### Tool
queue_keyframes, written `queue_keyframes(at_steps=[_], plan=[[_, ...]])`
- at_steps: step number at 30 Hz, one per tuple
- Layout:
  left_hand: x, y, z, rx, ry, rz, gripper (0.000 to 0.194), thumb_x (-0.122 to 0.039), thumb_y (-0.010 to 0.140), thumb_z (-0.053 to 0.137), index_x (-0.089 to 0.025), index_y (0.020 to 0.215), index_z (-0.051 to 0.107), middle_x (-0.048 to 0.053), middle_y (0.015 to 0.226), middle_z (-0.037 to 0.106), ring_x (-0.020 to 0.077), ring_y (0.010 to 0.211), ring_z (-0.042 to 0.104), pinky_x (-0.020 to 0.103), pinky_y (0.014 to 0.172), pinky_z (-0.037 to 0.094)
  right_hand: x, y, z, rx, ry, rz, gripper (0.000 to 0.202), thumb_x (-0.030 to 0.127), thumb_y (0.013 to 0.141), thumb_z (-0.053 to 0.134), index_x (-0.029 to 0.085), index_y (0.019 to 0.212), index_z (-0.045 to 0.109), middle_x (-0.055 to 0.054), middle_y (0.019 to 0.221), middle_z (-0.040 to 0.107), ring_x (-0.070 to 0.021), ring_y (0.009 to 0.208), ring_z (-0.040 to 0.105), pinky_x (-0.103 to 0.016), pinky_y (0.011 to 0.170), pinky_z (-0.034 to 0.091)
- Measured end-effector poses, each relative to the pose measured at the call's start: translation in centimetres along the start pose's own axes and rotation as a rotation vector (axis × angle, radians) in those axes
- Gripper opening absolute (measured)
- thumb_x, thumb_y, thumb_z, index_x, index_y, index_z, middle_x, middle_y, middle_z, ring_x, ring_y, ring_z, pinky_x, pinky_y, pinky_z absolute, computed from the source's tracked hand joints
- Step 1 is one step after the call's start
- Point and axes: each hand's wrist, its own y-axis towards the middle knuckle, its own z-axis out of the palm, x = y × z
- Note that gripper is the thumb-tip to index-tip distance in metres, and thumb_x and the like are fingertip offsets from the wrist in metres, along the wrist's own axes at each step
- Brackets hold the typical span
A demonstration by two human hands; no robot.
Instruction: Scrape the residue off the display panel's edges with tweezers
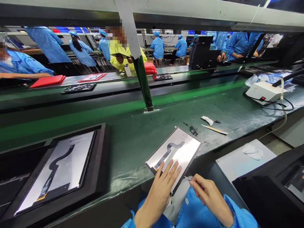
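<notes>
A display panel (177, 148) with a silver back and a dark curved flex cable (169, 148) lies at a slant, its near end past the bench edge. My left hand (163, 185) rests flat on that back, fingers spread; its thumb is hidden. My right hand (207, 194) pinches a thin metal-tipped tool (187, 179), whose tip is at the panel's right long edge. Its exact kind is hard to make out. Black shavings (193, 129) are scattered beyond the panel. To their right lie a craft knife (215, 129) with a yellowish handle and a crumpled white wipe (207, 120).
At left, a second panel (68, 158) sits in a black foam tray (101, 158). A post (142, 82) rises from the green bench (128, 136). A white device (264, 93) with a cable stands right. A white box (247, 158) is below. Co-workers (158, 46) sit beyond.
</notes>
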Motion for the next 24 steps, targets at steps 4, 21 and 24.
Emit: queue_keyframes(at_steps=[4,21,24], plan=[[-0.2,0.1,-0.2,0.000,-0.042,-0.036,0.101,0.013,0.062,0.027,-0.007,0.156,0.000,0.015,0.150,0.046,0.0236,0.148,0.026,0.053,0.116,0.029,-0.9,0.9,-0.2,0.124,0.267,0.134,0.063,0.083,0.077,0.047,0.021,0.078,0.054,0.012,0.044,0.033,-0.0064,0.035,0.024,-0.022,0.039,0.021],[-0.1,0.0,0.0,0.009,-0.073,-0.039,0.104,0.012,0.057,0.029,-0.007,0.156,0.004,0.014,0.151,0.044,0.0226,0.148,0.023,0.051,0.118,0.025,-0.8,0.6,-0.3,0.125,0.268,0.119,0.061,0.081,0.079,0.049,0.020,0.078,0.054,0.010,0.052,0.034,-0.0070,0.042,0.025,-0.023,0.041,0.019],[-0.2,0.0,-0.1,0.024,-0.072,-0.042,0.104,0.011,0.056,0.029,-0.006,0.156,0.004,0.015,0.152,0.043,0.0230,0.149,0.022,0.051,0.118,0.026,-0.9,0.7,-0.2,0.114,0.253,0.092,0.062,0.082,0.080,0.047,0.020,0.080,0.054,0.011,0.051,0.028,-0.0085,0.046,0.023,-0.023,0.043,0.018]])
